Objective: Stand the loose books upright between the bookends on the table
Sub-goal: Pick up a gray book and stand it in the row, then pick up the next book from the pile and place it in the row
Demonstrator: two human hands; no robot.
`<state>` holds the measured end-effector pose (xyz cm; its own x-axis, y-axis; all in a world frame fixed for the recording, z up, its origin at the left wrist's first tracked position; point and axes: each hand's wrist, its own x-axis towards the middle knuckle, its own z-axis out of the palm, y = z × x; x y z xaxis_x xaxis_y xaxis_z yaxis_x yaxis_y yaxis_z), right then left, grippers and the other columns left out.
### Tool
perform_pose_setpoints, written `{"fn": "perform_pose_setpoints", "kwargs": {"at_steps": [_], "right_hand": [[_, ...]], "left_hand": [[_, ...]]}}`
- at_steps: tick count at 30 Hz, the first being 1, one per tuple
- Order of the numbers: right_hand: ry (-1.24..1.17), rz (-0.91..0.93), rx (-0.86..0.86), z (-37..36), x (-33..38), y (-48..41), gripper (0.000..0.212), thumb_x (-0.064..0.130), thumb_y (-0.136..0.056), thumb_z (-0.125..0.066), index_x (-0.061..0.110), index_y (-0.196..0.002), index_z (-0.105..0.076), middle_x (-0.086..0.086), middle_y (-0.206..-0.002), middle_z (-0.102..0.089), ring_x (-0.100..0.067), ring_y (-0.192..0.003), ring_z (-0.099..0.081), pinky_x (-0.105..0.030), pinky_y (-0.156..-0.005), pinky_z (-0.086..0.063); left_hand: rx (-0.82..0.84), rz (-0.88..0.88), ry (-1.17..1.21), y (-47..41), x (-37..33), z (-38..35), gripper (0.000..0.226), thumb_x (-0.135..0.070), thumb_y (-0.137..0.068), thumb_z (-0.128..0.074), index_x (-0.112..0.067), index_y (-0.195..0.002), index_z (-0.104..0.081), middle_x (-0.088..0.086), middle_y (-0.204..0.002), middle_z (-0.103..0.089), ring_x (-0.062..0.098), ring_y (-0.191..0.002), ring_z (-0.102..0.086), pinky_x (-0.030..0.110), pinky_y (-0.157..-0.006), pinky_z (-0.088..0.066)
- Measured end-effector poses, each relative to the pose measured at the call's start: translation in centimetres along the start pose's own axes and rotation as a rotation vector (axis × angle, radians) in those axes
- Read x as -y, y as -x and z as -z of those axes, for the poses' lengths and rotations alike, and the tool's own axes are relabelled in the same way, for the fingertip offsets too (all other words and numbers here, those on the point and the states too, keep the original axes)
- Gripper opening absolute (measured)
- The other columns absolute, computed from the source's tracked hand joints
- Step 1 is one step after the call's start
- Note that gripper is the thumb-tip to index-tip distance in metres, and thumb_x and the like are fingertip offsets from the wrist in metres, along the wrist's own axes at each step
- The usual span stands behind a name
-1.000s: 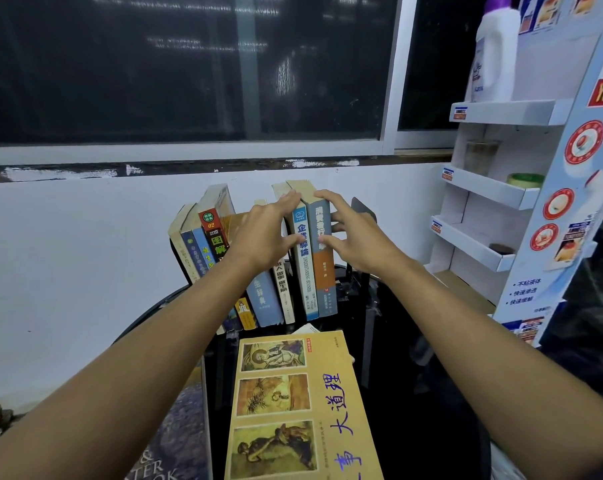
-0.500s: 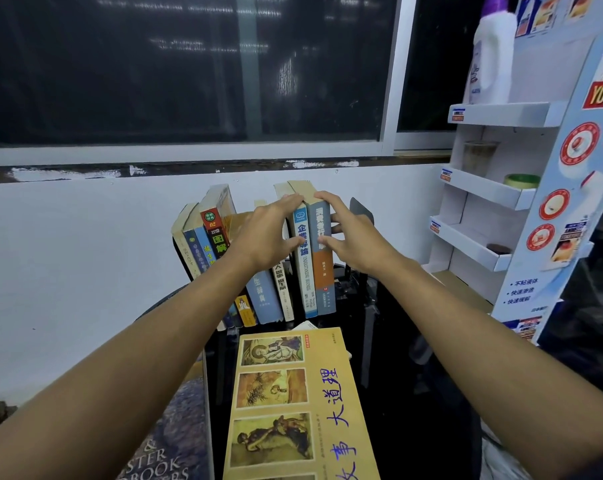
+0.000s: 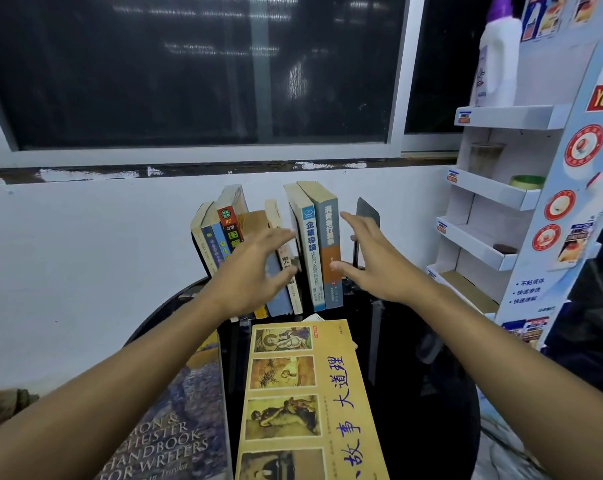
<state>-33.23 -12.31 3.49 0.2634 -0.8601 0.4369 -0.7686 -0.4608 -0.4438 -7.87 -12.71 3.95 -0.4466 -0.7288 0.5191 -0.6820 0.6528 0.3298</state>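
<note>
Several books stand in a row at the back of the round black table [image 3: 414, 410]. The two at the right, a blue-spined book [image 3: 312, 251] and a grey-and-orange book [image 3: 329, 244], stand nearly upright; the left ones lean left. A dark bookend [image 3: 368, 211] rises right of them. My left hand [image 3: 255, 271] hovers open in front of the leaning books. My right hand [image 3: 372, 258] is open just right of the grey-and-orange book, holding nothing. A yellow book [image 3: 307, 403] and a purple writers' handbook [image 3: 175, 441] lie flat near me.
A white cardboard display shelf [image 3: 507, 192] stands at the right, with a white bottle [image 3: 497, 57] on top. A white wall and a dark window are close behind the books.
Both hands have let go of the tops of the two right-hand books and drawn back and lower, fingers spread. The books stay standing.
</note>
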Motion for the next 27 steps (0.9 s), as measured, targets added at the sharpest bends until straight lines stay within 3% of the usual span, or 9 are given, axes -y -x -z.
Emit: {"fn": "perform_pose_setpoints", "kwargs": {"at_steps": [3,7,11,13,16,20,24,27], "right_hand": [[0.062,-0.03,0.054,-0.5,-0.6,2.2,0.076,0.051,-0.095,-0.06,0.025,-0.156,-0.022,0.007,-0.152,-0.029,-0.008,-0.138,-0.035,-0.028,-0.111,-0.036],[0.094,-0.061,0.129,-1.4,-0.6,4.9,0.066,0.058,-0.092,-0.058,0.024,-0.146,-0.042,0.014,-0.126,-0.043,-0.002,-0.119,-0.045,-0.026,-0.105,-0.04],[0.097,-0.146,0.218,-2.4,-0.7,7.1,0.07,0.061,-0.09,-0.059,0.019,-0.144,-0.047,0.011,-0.12,-0.046,-0.002,-0.114,-0.046,-0.024,-0.1,-0.041],[0.093,-0.189,0.252,-2.9,-0.8,8.0,0.069,0.062,-0.089,-0.059,0.018,-0.142,-0.049,0.008,-0.119,-0.047,-0.004,-0.113,-0.046,-0.024,-0.098,-0.041],[0.085,-0.242,0.273,-3.4,-0.8,8.9,0.064,0.063,-0.087,-0.061,0.02,-0.134,-0.055,0.008,-0.114,-0.049,-0.002,-0.101,-0.047,-0.021,-0.089,-0.04],[0.106,-0.265,0.293,-3.8,-0.8,9.7,0.055,0.066,-0.086,-0.06,0.022,-0.118,-0.061,0.009,-0.105,-0.05,-0.001,-0.093,-0.048,-0.02,-0.079,-0.041],[0.106,-0.289,0.355,-4.2,-0.7,10.1,0.056,0.074,-0.081,-0.057,0.026,-0.109,-0.064,0.011,-0.102,-0.053,-0.003,-0.097,-0.05,-0.031,-0.089,-0.049],[0.108,-0.286,0.379,-4.6,-0.6,10.4,0.063,0.082,-0.076,-0.049,0.029,-0.107,-0.065,0.013,-0.1,-0.053,-0.003,-0.095,-0.049,-0.04,-0.094,-0.048]], "left_hand": [[0.068,0.056,-0.001,3.0,0.9,-0.2,0.063,-0.047,-0.095,-0.062,-0.026,-0.151,-0.043,-0.008,-0.151,-0.046,0.01,-0.14,-0.041,0.029,-0.115,-0.031],[0.192,0.153,-0.03,6.2,2.2,-0.7,0.068,-0.061,-0.091,-0.056,-0.028,-0.15,-0.044,-0.009,-0.152,-0.047,0.012,-0.142,-0.04,0.035,-0.117,-0.035],[0.263,0.234,-0.134,8.5,3.3,-1.1,0.093,-0.093,-0.073,-0.03,-0.035,-0.142,-0.051,-0.016,-0.146,-0.05,0.008,-0.138,-0.041,0.048,-0.114,-0.03],[0.267,0.259,-0.177,9.3,3.7,-1.4,0.102,-0.1,-0.063,-0.021,-0.038,-0.137,-0.054,-0.021,-0.142,-0.05,0.004,-0.136,-0.038,0.047,-0.107,-0.024],[0.295,0.299,-0.209,10.3,4.1,-1.6,0.102,-0.101,-0.06,-0.022,-0.04,-0.135,-0.055,-0.022,-0.14,-0.05,0.003,-0.135,-0.033,0.044,-0.1,-0.02],[0.312,0.329,-0.232,11.1,4.2,-1.7,0.102,-0.101,-0.06,-0.024,-0.038,-0.132,-0.059,-0.022,-0.137,-0.051,0.004,-0.135,-0.033,0.049,-0.101,-0.02],[0.331,0.332,-0.198,11.6,4.3,-1.9,0.106,-0.104,-0.059,-0.022,-0.035,-0.128,-0.064,-0.022,-0.135,-0.054,0.003,-0.136,-0.033,0.05,-0.106,-0.018],[0.348,0.353,-0.232,11.8,3.8,-1.9,0.077,-0.089,-0.077,-0.04,-0.036,-0.127,-0.066,-0.019,-0.134,-0.055,0.003,-0.138,-0.031,0.049,-0.103,-0.016]]}}
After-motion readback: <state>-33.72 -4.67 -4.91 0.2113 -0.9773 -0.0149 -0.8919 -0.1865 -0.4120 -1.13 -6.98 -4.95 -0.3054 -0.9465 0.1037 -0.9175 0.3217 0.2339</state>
